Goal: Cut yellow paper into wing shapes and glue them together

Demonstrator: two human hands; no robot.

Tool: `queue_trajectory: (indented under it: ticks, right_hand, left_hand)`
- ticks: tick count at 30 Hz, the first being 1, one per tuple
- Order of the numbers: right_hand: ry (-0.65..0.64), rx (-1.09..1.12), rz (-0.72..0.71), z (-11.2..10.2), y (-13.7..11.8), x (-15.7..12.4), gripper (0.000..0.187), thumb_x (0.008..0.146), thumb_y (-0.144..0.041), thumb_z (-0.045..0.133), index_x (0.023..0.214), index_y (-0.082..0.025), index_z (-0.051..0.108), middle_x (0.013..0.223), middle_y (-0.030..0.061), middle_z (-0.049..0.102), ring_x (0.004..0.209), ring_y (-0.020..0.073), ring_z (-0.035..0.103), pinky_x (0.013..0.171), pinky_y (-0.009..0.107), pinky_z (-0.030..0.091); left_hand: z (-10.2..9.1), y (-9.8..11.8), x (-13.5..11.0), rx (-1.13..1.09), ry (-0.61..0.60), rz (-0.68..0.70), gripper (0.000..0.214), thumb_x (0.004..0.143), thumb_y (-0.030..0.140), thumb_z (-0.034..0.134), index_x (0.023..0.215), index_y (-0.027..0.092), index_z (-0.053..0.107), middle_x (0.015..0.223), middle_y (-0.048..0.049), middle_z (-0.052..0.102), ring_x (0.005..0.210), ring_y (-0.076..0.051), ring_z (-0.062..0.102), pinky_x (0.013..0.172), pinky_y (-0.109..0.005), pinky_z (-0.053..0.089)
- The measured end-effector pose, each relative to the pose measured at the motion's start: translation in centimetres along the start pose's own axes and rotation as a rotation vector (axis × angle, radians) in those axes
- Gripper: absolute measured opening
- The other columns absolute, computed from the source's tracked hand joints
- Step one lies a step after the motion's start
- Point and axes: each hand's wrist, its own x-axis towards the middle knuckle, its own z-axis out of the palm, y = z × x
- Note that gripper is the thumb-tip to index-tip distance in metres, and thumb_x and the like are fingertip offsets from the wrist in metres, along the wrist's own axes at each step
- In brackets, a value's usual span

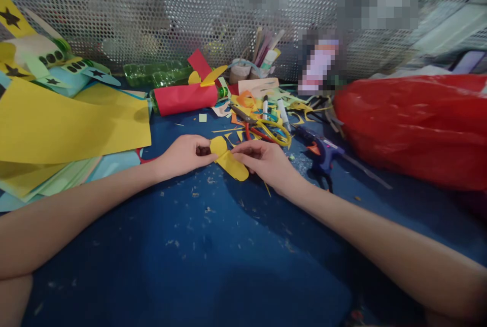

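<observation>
A yellow paper cut-out [230, 162] with rounded ends is held over the blue table [198, 261] between both hands. My left hand [184, 154] pinches its left end with closed fingers. My right hand [266, 160] grips its middle and right part, fingers curled. Just behind the hands lie scissors [262, 126] with yellow and red handles. A green plastic bottle wrapped in red paper [186, 98], with yellow paper wings, lies farther back.
A stack of yellow and pale coloured paper sheets [68, 124] lies at the left. A blue glue gun [323, 152] rests right of my right hand. A red plastic bag [414, 124] fills the right side. Markers, paper scraps and a cup of pens [262, 60] stand before a perforated metal screen.
</observation>
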Motion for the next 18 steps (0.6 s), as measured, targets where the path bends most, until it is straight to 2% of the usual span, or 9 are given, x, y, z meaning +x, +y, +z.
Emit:
queue_trajectory:
  ticks: [6,14,18]
  right_hand:
    - [-0.022,0.037,-0.001,0.17,-0.27,-0.12,0.015,0.075,-0.030,0.066,0.082,-0.018,0.071,0.072,0.0013,0.067,0.059,0.0110,0.055,0.053,0.025,0.044]
    - [0.000,-0.058,0.013,0.15,-0.33,-0.05,0.015,0.075,-0.031,0.065,0.080,-0.018,0.071,0.067,0.0017,0.067,0.059,0.0133,0.057,0.054,0.027,0.046]
    - [-0.004,-0.063,0.025,0.21,-0.34,0.03,0.014,0.075,-0.030,0.065,0.080,-0.018,0.071,0.072,0.0022,0.069,0.062,0.0141,0.060,0.057,0.028,0.049]
  left_hand:
    - [-0.05,0.13,-0.08,-0.018,0.001,0.013,0.023,0.080,0.035,0.058,0.067,0.017,0.061,0.059,0.0027,0.055,0.056,-0.011,0.048,0.052,-0.023,0.033]
    - [0.01,0.00,-0.02,-0.011,0.006,0.015,0.023,0.079,0.035,0.058,0.064,0.017,0.060,0.058,0.0029,0.054,0.056,-0.011,0.048,0.052,-0.023,0.033]
    - [0.06,-0.01,-0.01,-0.004,0.005,0.003,0.022,0.079,0.034,0.058,0.065,0.017,0.061,0.059,0.0023,0.055,0.057,-0.012,0.048,0.053,-0.024,0.033]
